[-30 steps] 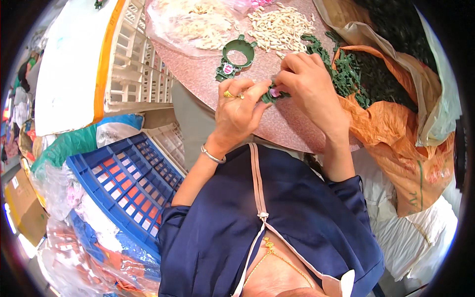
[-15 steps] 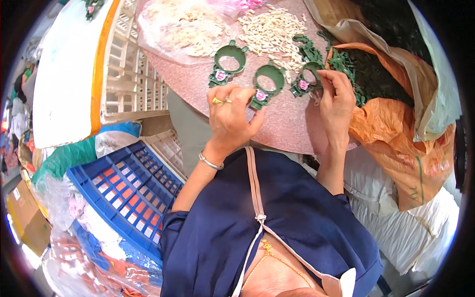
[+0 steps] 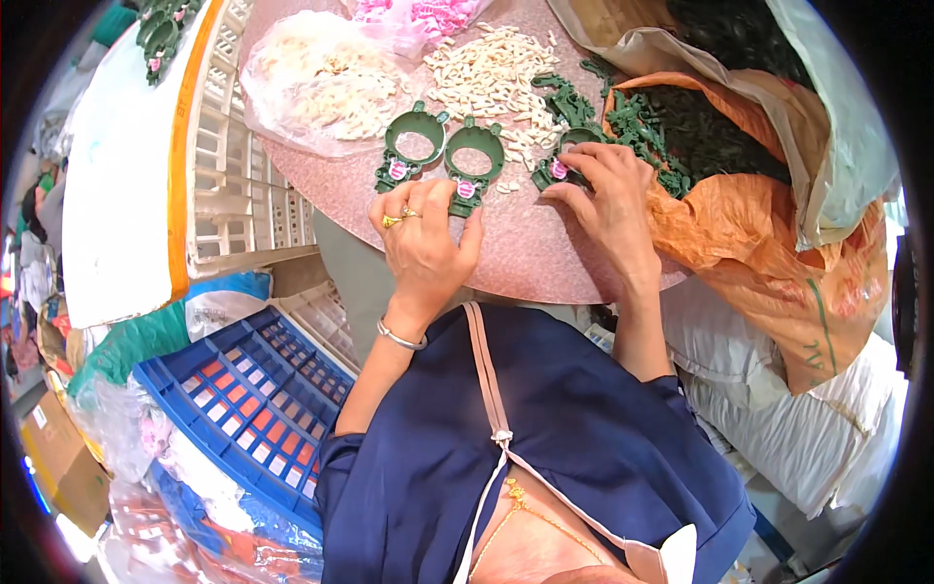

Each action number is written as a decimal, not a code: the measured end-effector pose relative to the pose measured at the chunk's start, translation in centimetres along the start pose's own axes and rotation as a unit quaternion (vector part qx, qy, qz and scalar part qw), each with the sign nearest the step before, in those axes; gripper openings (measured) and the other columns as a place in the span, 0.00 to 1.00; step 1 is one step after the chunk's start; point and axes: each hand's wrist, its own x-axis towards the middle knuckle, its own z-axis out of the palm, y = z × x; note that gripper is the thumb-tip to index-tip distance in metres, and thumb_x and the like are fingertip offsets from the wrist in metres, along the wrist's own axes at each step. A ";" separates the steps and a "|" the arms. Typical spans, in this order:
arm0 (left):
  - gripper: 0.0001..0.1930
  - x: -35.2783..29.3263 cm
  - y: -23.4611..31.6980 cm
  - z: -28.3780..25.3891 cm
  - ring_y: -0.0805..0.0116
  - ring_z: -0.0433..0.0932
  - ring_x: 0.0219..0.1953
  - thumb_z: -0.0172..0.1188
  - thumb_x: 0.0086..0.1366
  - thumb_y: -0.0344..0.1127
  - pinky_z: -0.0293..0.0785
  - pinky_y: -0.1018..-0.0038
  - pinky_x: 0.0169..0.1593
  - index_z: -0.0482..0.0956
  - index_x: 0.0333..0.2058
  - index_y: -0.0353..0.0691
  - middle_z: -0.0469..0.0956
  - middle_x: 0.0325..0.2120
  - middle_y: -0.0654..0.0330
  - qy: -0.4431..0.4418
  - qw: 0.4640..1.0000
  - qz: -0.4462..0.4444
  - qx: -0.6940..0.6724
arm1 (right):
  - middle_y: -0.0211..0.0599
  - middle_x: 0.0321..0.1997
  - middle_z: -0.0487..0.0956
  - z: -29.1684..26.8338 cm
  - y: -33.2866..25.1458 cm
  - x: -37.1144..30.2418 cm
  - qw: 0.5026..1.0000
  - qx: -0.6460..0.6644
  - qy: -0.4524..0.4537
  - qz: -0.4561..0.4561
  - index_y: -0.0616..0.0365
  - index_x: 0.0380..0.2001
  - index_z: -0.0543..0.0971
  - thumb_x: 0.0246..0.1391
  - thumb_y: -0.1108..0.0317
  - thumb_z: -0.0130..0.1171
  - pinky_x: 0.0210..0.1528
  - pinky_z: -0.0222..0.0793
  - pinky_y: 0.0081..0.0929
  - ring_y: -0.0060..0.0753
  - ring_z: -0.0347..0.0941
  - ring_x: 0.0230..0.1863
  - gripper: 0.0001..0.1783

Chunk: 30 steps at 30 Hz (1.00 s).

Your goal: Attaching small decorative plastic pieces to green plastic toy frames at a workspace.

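Three green plastic ring-shaped parts, each with a small pink-and-white piece on its lower end, lie on the pink speckled table [image 3: 525, 258]. The left ring part [image 3: 389, 146] and the middle ring part [image 3: 491, 146] sit side by side. My left hand [image 3: 423, 243] has its index finger and thumb around the middle part's lower end, its other fingers at the foot of the left part. Farther right, my right hand [image 3: 613, 200] curls its fingers over the right ring part [image 3: 545, 175], partly hiding it, with the thumb near its lower end.
Behind the rings lie a heap of small cream pieces [image 3: 491, 73], a clear bag of cream pieces [image 3: 326, 83] and pink pieces [image 3: 428, 15]. Loose green parts [image 3: 564, 97] lie beside an open orange sack [image 3: 720, 229]. White and blue crates [image 3: 233, 389] stand left.
The middle ring part has moved left, closer to the left one, with my left hand at it. My right hand's fingers have come further over the right ring part. The view has shifted slightly.
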 end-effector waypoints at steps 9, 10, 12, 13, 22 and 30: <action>0.27 0.0 0.1 -0.2 0.57 0.72 0.48 0.76 0.49 0.42 0.58 0.58 0.56 0.75 0.46 0.42 0.77 0.42 0.59 -0.011 1.000 0.000 -0.004 | 0.42 0.42 0.78 -0.3 0.1 0.4 0.985 -0.066 0.122 0.106 0.55 0.39 0.81 0.52 0.56 0.69 0.49 0.62 0.42 0.46 0.71 0.48 0.17; 0.28 0.0 0.2 -0.3 0.58 0.71 0.50 0.76 0.48 0.44 0.58 0.58 0.56 0.75 0.46 0.42 0.76 0.44 0.59 -0.014 1.000 0.003 0.003 | 0.43 0.43 0.78 -0.6 0.6 0.5 0.979 -0.087 0.126 0.134 0.55 0.41 0.80 0.53 0.55 0.69 0.49 0.63 0.43 0.49 0.71 0.48 0.18; 0.28 0.2 0.3 -0.4 0.58 0.70 0.51 0.77 0.48 0.45 0.58 0.58 0.56 0.76 0.45 0.42 0.76 0.45 0.60 -0.019 1.000 0.008 0.008 | 0.46 0.42 0.79 -0.5 1.6 0.7 0.983 -0.078 0.099 0.134 0.58 0.42 0.79 0.55 0.57 0.67 0.47 0.67 0.45 0.52 0.74 0.45 0.18; 0.28 0.2 0.4 -0.5 0.58 0.70 0.51 0.77 0.48 0.45 0.58 0.58 0.56 0.76 0.45 0.42 0.75 0.46 0.60 -0.021 1.000 0.012 0.009 | 0.48 0.41 0.79 -0.4 1.7 0.8 0.983 -0.042 0.068 0.168 0.59 0.43 0.79 0.56 0.59 0.66 0.46 0.68 0.45 0.53 0.75 0.43 0.17; 0.26 -0.8 2.3 -0.4 0.59 0.73 0.49 0.74 0.51 0.50 0.62 0.61 0.54 0.79 0.44 0.41 0.79 0.46 0.60 0.019 0.995 0.100 0.010 | 0.46 0.27 0.80 -1.2 0.7 1.3 0.969 0.156 0.044 0.186 0.66 0.39 0.82 0.54 0.71 0.64 0.31 0.71 0.32 0.36 0.76 0.25 0.11; 0.32 -0.9 4.7 1.4 0.55 0.76 0.46 0.78 0.48 0.40 0.68 0.62 0.51 0.76 0.50 0.33 0.81 0.44 0.54 -0.049 0.997 0.037 -0.056 | 0.42 0.27 0.81 -1.3 -1.4 -0.3 0.927 0.245 -0.040 0.279 0.64 0.41 0.83 0.53 0.69 0.65 0.30 0.71 0.29 0.32 0.76 0.25 0.13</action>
